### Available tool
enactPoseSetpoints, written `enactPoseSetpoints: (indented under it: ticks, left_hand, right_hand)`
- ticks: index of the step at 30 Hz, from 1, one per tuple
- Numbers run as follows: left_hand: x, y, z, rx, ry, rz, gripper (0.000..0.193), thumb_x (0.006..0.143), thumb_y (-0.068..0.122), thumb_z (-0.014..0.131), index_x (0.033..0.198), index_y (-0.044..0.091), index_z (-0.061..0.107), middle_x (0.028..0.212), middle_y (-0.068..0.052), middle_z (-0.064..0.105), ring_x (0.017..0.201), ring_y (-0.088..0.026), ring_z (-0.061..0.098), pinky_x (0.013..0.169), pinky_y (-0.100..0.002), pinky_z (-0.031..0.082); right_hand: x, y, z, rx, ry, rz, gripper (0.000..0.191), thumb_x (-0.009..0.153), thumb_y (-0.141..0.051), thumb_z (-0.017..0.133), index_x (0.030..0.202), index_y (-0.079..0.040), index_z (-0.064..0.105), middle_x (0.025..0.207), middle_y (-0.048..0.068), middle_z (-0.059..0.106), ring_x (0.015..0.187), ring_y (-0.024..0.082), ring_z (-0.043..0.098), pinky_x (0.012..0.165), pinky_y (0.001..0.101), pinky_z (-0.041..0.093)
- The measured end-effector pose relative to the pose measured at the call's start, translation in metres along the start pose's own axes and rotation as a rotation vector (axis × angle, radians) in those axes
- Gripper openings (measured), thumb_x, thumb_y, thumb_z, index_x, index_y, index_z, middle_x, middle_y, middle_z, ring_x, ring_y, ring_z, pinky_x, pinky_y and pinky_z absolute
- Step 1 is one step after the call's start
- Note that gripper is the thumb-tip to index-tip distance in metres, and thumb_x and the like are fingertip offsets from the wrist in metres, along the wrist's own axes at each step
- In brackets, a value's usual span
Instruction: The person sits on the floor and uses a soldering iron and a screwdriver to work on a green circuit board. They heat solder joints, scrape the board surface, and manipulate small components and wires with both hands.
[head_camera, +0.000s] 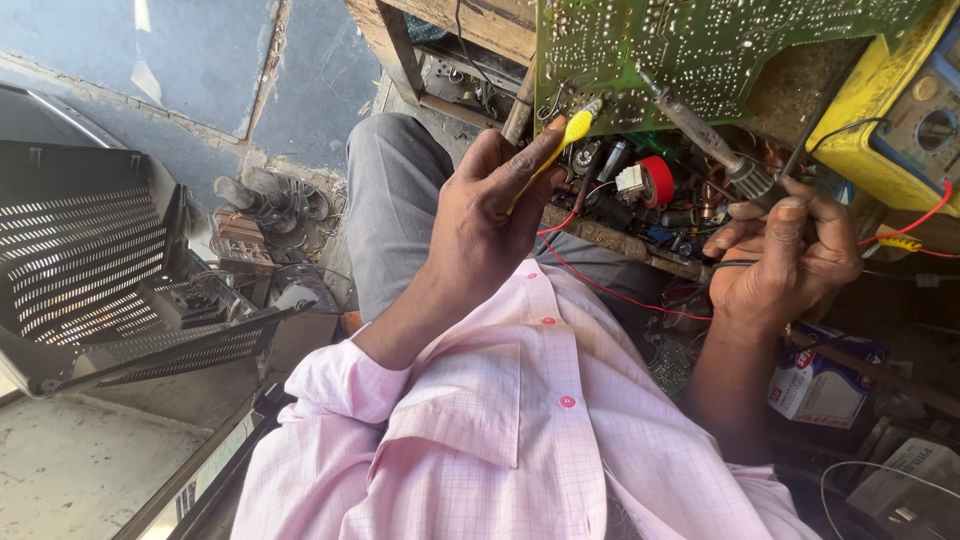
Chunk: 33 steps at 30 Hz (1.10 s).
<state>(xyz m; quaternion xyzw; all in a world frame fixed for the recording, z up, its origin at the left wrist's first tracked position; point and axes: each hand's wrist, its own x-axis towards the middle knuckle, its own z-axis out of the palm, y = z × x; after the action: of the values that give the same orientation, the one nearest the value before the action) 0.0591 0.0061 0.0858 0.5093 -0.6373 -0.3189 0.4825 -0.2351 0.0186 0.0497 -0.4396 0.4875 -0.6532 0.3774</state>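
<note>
— Blue-grey floor slabs fill the far left, with a black vented casing lying open beside the person's knee. What is in hand?

— Work on the solder side of a green circuit board, standing tilted at the desk edge. The left hand is clenched round a yellow-handled probe, its tip at the board's lower edge. The right hand grips a soldering iron, tip on the board face.

— And the next move?

— I judge it calls for a steady tip on one small joint, both wrists barely moving.

— Room to move?

— Tight. A red wire crosses between the hands, and a yellow meter crowds the right; the open space lies left, over the knee.
</note>
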Motion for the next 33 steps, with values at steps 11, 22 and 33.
enactPoseSetpoints:
  ticks: [11,22,33]
  left_hand:
    - [0.001,0.004,0.004,-0.007,0.038,0.027,0.049,0.108,0.005,0.07,0.153,0.017,0.054,0.095,-0.007,0.053,0.083,-0.017,0.058,0.074,-0.03,0.051]
    - [0.006,0.006,0.014,0.277,-0.071,0.045,0.068,0.103,0.008,0.073,0.161,0.021,0.04,0.107,-0.008,0.053,0.087,-0.02,0.062,0.072,-0.037,0.055]
    - [0.015,0.002,0.032,0.634,-0.083,0.187,0.073,0.102,0.008,0.068,0.165,0.009,0.032,0.112,-0.01,0.049,0.085,-0.021,0.06,0.074,-0.035,0.055]
  right_hand:
    - [0.003,0.003,0.001,-0.014,-0.013,0.003,0.019,0.118,-0.013,0.067,0.121,0.006,0.064,0.085,0.015,0.064,0.068,0.019,0.067,0.047,0.0328,0.054]
    - [0.002,0.0,0.005,-0.027,-0.009,0.005,0.02,0.119,-0.013,0.069,0.118,0.006,0.064,0.089,0.017,0.065,0.067,0.02,0.066,0.047,0.0326,0.053]
    - [-0.002,-0.001,0.004,-0.017,0.003,0.056,0.021,0.12,-0.015,0.067,0.121,0.006,0.062,0.093,0.019,0.068,0.067,0.02,0.065,0.05,0.0326,0.053]
